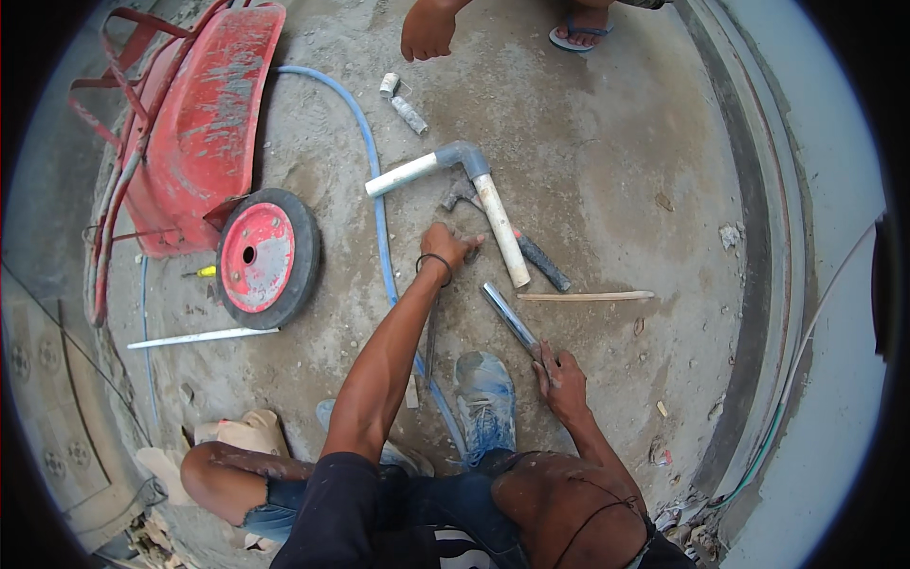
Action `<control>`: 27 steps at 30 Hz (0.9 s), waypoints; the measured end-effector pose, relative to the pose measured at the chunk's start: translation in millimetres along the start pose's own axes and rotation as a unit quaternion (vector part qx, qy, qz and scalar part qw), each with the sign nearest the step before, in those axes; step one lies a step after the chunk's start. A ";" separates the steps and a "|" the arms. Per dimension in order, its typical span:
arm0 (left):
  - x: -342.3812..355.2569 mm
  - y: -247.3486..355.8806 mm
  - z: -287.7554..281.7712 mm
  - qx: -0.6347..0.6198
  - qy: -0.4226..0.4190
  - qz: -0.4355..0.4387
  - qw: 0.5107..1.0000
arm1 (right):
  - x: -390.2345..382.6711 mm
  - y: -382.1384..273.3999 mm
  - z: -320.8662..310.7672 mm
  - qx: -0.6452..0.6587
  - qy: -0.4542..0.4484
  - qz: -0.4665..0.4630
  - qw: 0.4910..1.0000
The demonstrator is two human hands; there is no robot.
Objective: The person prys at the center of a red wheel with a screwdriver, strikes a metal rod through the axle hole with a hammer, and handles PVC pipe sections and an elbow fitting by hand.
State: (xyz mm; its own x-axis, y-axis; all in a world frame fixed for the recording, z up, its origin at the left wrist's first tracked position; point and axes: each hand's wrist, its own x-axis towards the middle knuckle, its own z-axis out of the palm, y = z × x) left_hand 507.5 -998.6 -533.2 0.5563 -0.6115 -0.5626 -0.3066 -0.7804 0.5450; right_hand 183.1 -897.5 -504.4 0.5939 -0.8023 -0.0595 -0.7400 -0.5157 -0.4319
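My left hand [447, 250] is low over the ground with its fingers curled. What they close on is mostly hidden; a dark bit shows by the fingertips. Beneath that forearm lies a long, thin dark strip [431, 346]. Fingers of my right hand [561, 381] wrap the near end of a shiny metal tube [510, 318], which points up and left. Just beyond both hands is a white plastic pipe assembly [500, 228], joined by a grey elbow [462, 155]. A claw hammer [542, 262] with a dark grip lies partly under it.
A red wheelbarrow [204, 133] rests tipped at left, its wheel [268, 261] near. A blue hose [372, 156] crosses the concrete. Two pipe offcuts [409, 116], a wooden stick [588, 296] and a white rod [204, 338] lie about. Another person's hand [428, 30] hangs at the top.
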 end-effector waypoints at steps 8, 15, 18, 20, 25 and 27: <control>-13.3 13.1 -7.3 -0.079 -0.066 -0.005 0.995 | 22.7 -5.5 -10.5 0.015 -0.052 0.013 0.998; -12.8 -4.4 -0.4 -0.063 0.074 0.060 0.993 | 56.6 -19.4 -3.2 0.015 -0.094 0.003 0.995; -14.8 -6.0 1.2 -0.094 0.044 0.059 0.993 | 52.5 -21.4 -3.8 0.022 -0.111 0.005 0.994; -19.9 0.8 3.5 -0.064 0.026 0.109 0.992 | 49.7 -19.5 -4.3 0.015 -0.137 0.026 0.990; -26.7 10.6 1.0 0.026 0.047 0.226 0.973 | 49.0 -11.5 6.8 0.007 -0.099 0.000 0.995; -22.5 3.8 -0.5 0.043 0.077 0.276 0.957 | 51.3 -15.6 11.1 0.015 -0.058 -0.020 0.998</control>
State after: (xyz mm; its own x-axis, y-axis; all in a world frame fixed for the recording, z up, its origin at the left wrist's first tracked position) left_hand 494.2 -987.7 -518.2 0.3958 -0.9127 -0.1017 -0.6451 -0.3552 0.6766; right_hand 228.6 -927.2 -510.7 0.6566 -0.7402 -0.1446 -0.7061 -0.5360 -0.4627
